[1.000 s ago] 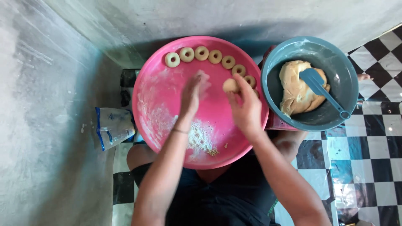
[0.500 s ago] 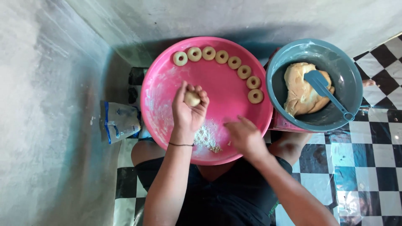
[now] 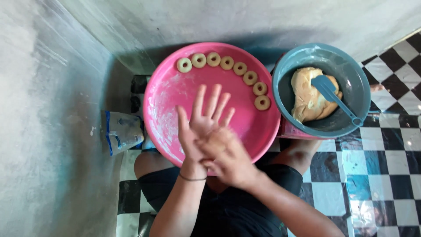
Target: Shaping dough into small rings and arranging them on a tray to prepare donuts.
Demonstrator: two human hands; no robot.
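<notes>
Two hands pressed together over the pink tray [image 3: 169, 94]: the left hand [image 3: 201, 127] flat, fingers spread, the right hand [image 3: 226, 158] laid across its palm; whether dough sits between them, I cannot tell. Eight dough rings [image 3: 228, 62] line the tray's far rim. Just right, a blue bowl [image 3: 285, 79] holds dough [image 3: 307, 98] and a spatula [image 3: 335, 98]. A bag [image 3: 123, 131] lies left.

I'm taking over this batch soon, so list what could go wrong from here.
1. The pink tray rests on the person's lap, not a table; it might tip and slide the dough rings off.
2. The left hand and right hand press together above it; any dough between them could drop onto the floured patch.
</notes>
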